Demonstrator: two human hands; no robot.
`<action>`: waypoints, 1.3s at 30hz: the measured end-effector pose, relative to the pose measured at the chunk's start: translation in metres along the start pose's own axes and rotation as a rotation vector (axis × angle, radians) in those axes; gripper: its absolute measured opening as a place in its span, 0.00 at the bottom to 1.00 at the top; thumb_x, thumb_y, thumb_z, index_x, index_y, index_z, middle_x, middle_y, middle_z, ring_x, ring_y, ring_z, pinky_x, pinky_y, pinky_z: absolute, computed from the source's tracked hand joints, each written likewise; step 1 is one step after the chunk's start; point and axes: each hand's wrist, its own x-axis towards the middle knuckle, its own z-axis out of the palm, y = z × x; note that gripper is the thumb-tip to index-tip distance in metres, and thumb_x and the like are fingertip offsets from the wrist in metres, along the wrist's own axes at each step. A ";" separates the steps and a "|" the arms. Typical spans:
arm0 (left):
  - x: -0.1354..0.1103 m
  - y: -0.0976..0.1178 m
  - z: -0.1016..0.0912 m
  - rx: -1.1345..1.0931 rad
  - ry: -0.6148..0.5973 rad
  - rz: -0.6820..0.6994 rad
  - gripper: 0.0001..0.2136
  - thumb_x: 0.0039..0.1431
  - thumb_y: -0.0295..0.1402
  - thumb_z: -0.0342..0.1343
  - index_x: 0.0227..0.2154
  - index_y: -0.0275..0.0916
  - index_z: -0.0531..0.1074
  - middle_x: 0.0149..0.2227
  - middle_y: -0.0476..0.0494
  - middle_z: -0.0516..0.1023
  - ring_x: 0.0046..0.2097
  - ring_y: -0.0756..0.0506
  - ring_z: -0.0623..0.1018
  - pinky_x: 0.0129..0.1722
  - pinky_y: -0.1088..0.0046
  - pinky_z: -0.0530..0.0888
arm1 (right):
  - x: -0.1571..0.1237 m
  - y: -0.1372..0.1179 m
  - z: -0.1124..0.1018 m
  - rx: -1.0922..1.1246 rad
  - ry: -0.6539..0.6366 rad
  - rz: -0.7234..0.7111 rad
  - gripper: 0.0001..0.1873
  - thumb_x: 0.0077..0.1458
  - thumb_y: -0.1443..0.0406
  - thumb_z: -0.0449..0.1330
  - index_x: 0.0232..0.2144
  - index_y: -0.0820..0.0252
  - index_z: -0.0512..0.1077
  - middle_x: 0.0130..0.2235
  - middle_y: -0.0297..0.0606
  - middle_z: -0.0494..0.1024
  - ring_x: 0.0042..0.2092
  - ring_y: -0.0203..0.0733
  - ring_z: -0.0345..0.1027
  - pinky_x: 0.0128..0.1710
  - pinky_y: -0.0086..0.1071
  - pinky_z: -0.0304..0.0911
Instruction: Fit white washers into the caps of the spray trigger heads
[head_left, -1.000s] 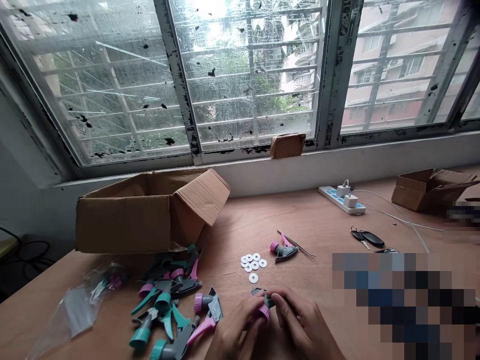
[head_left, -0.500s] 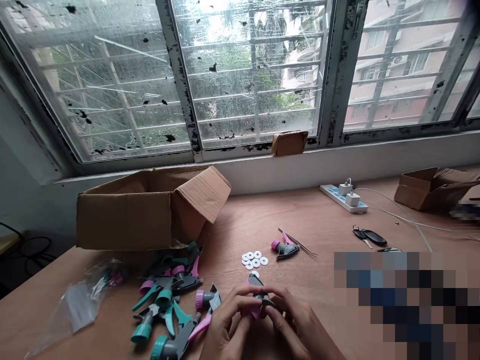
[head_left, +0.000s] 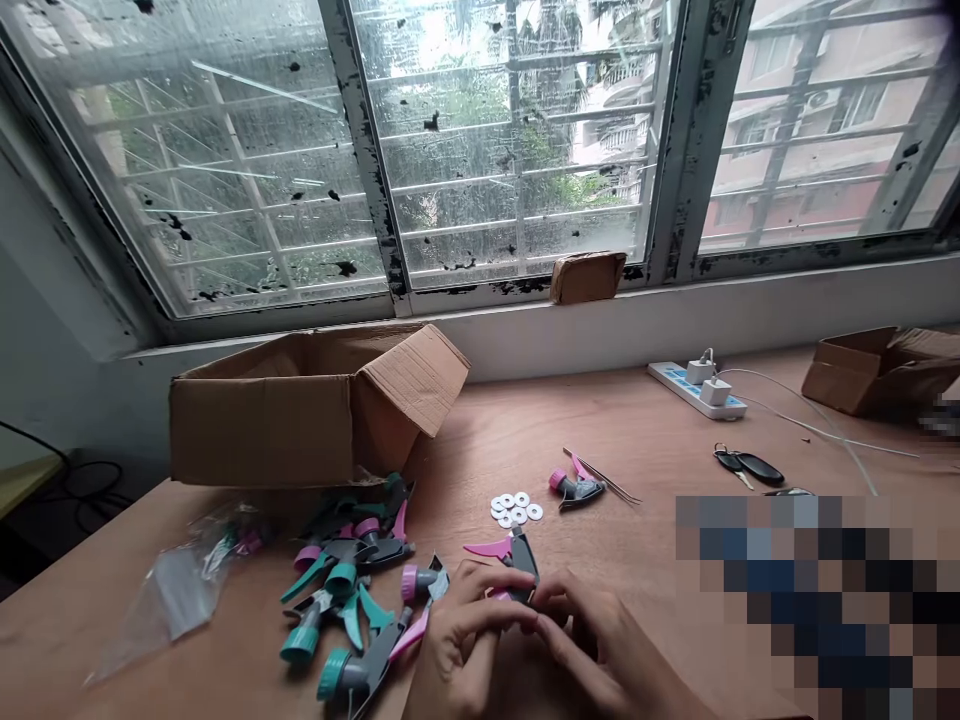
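Close to the table's front edge, my left hand (head_left: 476, 635) is closed around a grey and pink trigger spray head (head_left: 524, 556). Its nozzle end points away from me, and its pink lever sticks out to the left. My right hand (head_left: 589, 635) pinches at the near end of the same spray head, where my fingers hide most of the part. Just beyond lie several white ring washers (head_left: 516, 510) in a cluster. Left of my hands is a loose pile of spray heads (head_left: 341, 570) with teal or pink collars and levers.
Behind the pile stands an open cardboard box (head_left: 262, 430). A clear plastic bag (head_left: 180, 590) lies at left. Further back are another spray head (head_left: 581, 492), tweezers (head_left: 619, 484), keys (head_left: 750, 466), a power strip (head_left: 697, 390) and a smaller box (head_left: 847, 370). Pixelation covers the lower right.
The spray head has turned in my hands: its nozzle end and pink lever now show beyond my fingers, the lever pointing left. My head view has shifted slightly.
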 end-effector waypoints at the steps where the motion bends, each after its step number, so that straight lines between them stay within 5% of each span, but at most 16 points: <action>1: 0.000 0.001 0.001 0.002 -0.003 -0.010 0.17 0.66 0.26 0.49 0.39 0.46 0.85 0.49 0.41 0.82 0.51 0.39 0.79 0.53 0.62 0.74 | 0.000 -0.001 0.000 -0.020 0.018 0.003 0.12 0.69 0.56 0.53 0.42 0.57 0.70 0.37 0.38 0.81 0.34 0.38 0.74 0.31 0.28 0.63; 8: 0.001 0.020 0.012 0.058 -0.073 -0.201 0.22 0.70 0.34 0.54 0.66 0.49 0.66 0.61 0.40 0.75 0.57 0.40 0.78 0.60 0.60 0.74 | -0.004 -0.004 -0.002 -0.023 0.382 0.147 0.16 0.67 0.53 0.55 0.36 0.58 0.71 0.32 0.37 0.79 0.31 0.40 0.72 0.31 0.31 0.64; 12: 0.001 0.022 0.013 0.169 -0.115 -0.143 0.23 0.70 0.33 0.54 0.66 0.47 0.64 0.64 0.39 0.72 0.61 0.39 0.75 0.63 0.57 0.72 | -0.003 0.000 -0.006 0.177 0.613 0.202 0.20 0.65 0.48 0.58 0.40 0.60 0.70 0.29 0.37 0.77 0.30 0.42 0.70 0.30 0.32 0.65; 15: 0.001 0.020 0.014 0.286 -0.177 -0.119 0.20 0.71 0.32 0.52 0.64 0.45 0.66 0.66 0.40 0.69 0.66 0.39 0.69 0.67 0.54 0.67 | -0.001 0.006 -0.008 0.262 0.678 0.185 0.23 0.64 0.47 0.59 0.49 0.59 0.67 0.42 0.45 0.81 0.33 0.42 0.73 0.32 0.33 0.68; 19: 0.002 0.021 0.017 0.404 -0.281 -0.062 0.16 0.72 0.29 0.50 0.59 0.44 0.71 0.65 0.41 0.71 0.68 0.40 0.67 0.68 0.56 0.67 | 0.001 0.014 -0.007 0.171 0.634 0.167 0.34 0.64 0.52 0.60 0.65 0.53 0.55 0.64 0.52 0.69 0.51 0.48 0.75 0.42 0.38 0.72; 22: 0.002 0.023 0.020 0.481 -0.316 -0.013 0.14 0.72 0.29 0.49 0.55 0.42 0.73 0.63 0.40 0.73 0.67 0.40 0.68 0.66 0.57 0.68 | 0.000 0.016 -0.005 0.107 0.589 0.178 0.38 0.65 0.55 0.59 0.70 0.51 0.49 0.67 0.52 0.65 0.55 0.49 0.73 0.49 0.42 0.72; 26: 0.002 0.022 0.024 0.616 -0.295 0.049 0.13 0.72 0.30 0.50 0.55 0.42 0.73 0.62 0.39 0.74 0.66 0.39 0.69 0.65 0.54 0.69 | 0.001 0.015 -0.005 -0.011 0.527 0.179 0.32 0.65 0.56 0.58 0.68 0.55 0.58 0.65 0.52 0.69 0.57 0.52 0.73 0.52 0.45 0.72; 30: -0.003 0.018 0.031 0.846 -0.147 0.052 0.12 0.71 0.30 0.51 0.53 0.41 0.73 0.63 0.37 0.72 0.67 0.35 0.67 0.69 0.42 0.59 | 0.001 0.014 -0.006 -0.275 0.344 0.037 0.26 0.66 0.60 0.56 0.64 0.57 0.67 0.63 0.48 0.72 0.65 0.54 0.65 0.65 0.53 0.61; 34: -0.008 0.011 0.036 1.038 0.130 -0.061 0.13 0.69 0.33 0.53 0.53 0.39 0.72 0.64 0.33 0.71 0.68 0.29 0.64 0.68 0.31 0.48 | -0.001 0.012 -0.002 -0.537 0.188 -0.042 0.28 0.68 0.63 0.53 0.69 0.56 0.61 0.68 0.46 0.65 0.69 0.52 0.58 0.68 0.54 0.55; 39: -0.008 0.008 0.037 1.014 0.112 -0.064 0.14 0.69 0.32 0.52 0.55 0.39 0.71 0.65 0.31 0.69 0.65 0.32 0.69 0.67 0.37 0.59 | -0.001 0.009 0.005 -0.734 0.055 -0.078 0.28 0.71 0.65 0.49 0.71 0.53 0.57 0.70 0.44 0.61 0.71 0.49 0.53 0.70 0.55 0.52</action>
